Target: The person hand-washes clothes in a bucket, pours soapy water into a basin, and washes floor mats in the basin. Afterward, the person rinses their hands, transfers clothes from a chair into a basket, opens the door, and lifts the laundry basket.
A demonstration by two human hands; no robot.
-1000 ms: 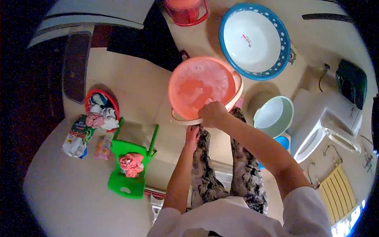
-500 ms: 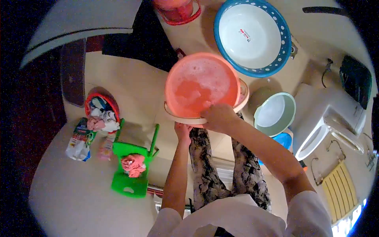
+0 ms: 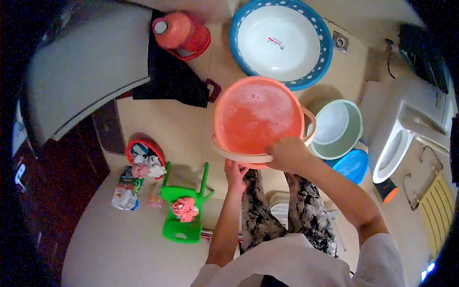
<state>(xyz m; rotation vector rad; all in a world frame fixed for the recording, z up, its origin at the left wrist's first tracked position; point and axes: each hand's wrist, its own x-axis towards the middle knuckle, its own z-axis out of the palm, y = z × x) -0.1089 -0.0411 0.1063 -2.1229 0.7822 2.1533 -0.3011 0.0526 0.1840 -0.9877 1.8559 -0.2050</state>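
An orange bucket (image 3: 219,115) of foamy, soapy water is held up in front of my legs, its mouth toward me. My right hand (image 3: 289,154) is closed on the near rim, where the pale handle (image 3: 244,156) lies. Below that edge, my left hand (image 3: 235,176) holds the bucket from underneath, though its fingertips are partly hidden. Just beyond the bucket is a large blue basin (image 3: 233,40) with white dots and a white inside. To the right stands a pale green bucket (image 3: 356,122).
A green chair (image 3: 181,232) bears a pink cloth (image 3: 185,209). Left of it are a red basket (image 3: 160,150) of clothes and a plastic packet (image 3: 125,197). A red bucket (image 3: 205,45) stands at upper left, a toilet (image 3: 394,148) at right, a floor drain (image 3: 340,42) at upper right.
My view has turned and shifted. The orange bucket, still in both hands, now sits closer to the pale green bucket and overlaps the blue basin's near edge. The foam has spread differently.
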